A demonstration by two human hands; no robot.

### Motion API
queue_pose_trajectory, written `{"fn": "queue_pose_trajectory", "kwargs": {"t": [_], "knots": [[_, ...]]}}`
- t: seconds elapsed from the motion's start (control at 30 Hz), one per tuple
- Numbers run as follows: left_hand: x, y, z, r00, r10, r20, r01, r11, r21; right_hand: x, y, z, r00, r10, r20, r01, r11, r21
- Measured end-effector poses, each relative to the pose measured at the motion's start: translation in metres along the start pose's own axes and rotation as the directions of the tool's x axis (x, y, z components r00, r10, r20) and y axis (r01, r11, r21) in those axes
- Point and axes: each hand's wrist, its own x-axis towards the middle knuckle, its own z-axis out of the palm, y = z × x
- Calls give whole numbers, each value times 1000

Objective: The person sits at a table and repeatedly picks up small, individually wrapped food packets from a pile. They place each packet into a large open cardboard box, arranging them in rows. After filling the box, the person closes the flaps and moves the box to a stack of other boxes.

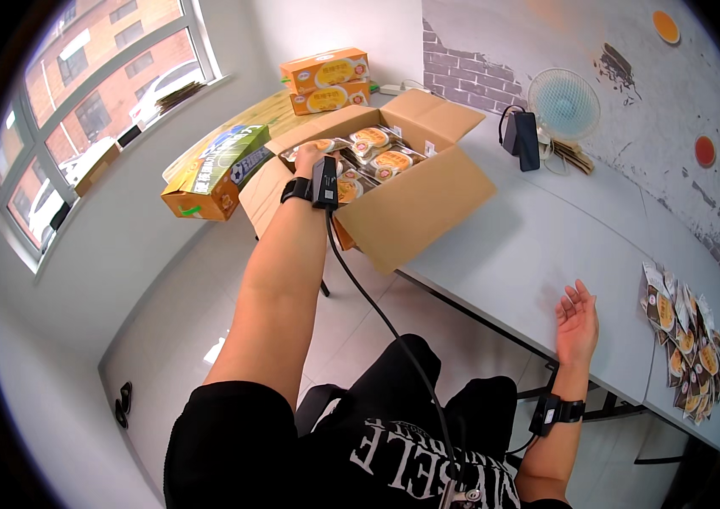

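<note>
My left hand reaches over the near-left edge of an open cardboard box. It grips a brown-and-orange food packet at the level of the rim; some of its fingers are hidden. Several similar sealed packets lie inside the box, in clear-edged wrapping with a round orange picture. My right hand holds nothing. It rests at the front edge of the grey table, palm turned up and fingers loosely apart. A black device is strapped to each wrist, with a cable running from the left one.
A pile of packets lies on the table at right. Behind stand two stacked orange cartons, a phone and a fan. A green-and-orange carton sits left of the box. The box flaps spread outward, one past the table edge.
</note>
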Motion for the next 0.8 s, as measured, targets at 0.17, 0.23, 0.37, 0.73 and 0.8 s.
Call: {"fn": "queue_pose_trajectory", "kwargs": {"t": [0.17,0.23,0.37,0.73,0.8], "knots": [[14,-83,-8,995,-81,-61,93,967,238,7,13,19,995,58,81,-62,997,46],[37,-127,-14,991,-112,-75,128,959,254,9,17,26,990,72,118,-80,994,70],[21,-14,38,998,-37,46,20,946,324,0,0,3,1000,-2,-24,1,1000,-23],[-11,-43,-19,996,-1,90,-24,959,282,3,6,14,998,24,62,-25,1000,12],[-26,-34,-42,989,-64,137,25,962,272,4,8,16,997,27,77,-29,999,29]]}}
